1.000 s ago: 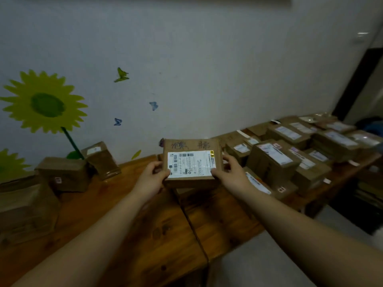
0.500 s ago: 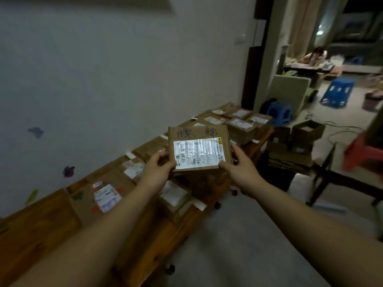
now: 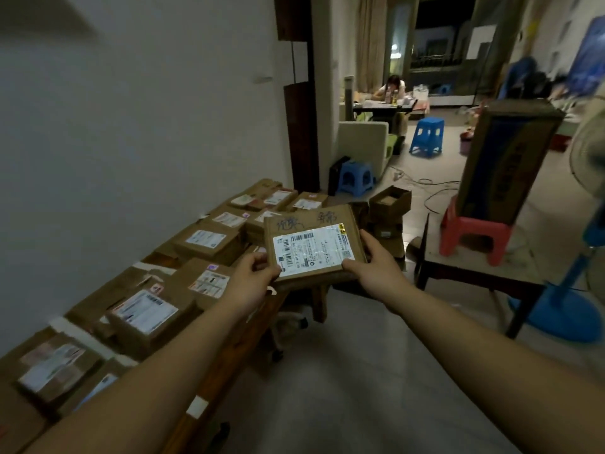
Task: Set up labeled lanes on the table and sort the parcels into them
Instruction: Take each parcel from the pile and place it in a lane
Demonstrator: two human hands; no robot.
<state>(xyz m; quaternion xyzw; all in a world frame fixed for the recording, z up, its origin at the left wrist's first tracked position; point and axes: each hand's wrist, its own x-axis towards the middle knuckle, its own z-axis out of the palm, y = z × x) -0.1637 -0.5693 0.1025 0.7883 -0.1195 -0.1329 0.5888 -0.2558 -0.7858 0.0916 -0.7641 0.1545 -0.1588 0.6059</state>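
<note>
I hold a flat brown parcel (image 3: 314, 247) with a white shipping label and handwriting on top, in the air past the table's front edge. My left hand (image 3: 252, 283) grips its left side, thumb on top. My right hand (image 3: 376, 270) grips its right side. Along the wall runs a long wooden table (image 3: 242, 335) covered with several brown labelled parcels (image 3: 147, 316), reaching back to more parcels (image 3: 278, 198) at the far end. White tape strips (image 3: 196, 406) mark the table's front edge.
To the right stands a dark low table (image 3: 471, 267) bearing a red stool (image 3: 471, 231) and a tall cardboard box (image 3: 504, 158). A blue fan (image 3: 569, 299) stands far right. Open boxes (image 3: 389, 201) and blue stools (image 3: 355, 178) sit on the floor beyond. A person sits far back.
My view has swung right along the table, from the sunflower wall to the far end and the room beyond. Both hands have kept hold of the parcel and carried it rightwards.
</note>
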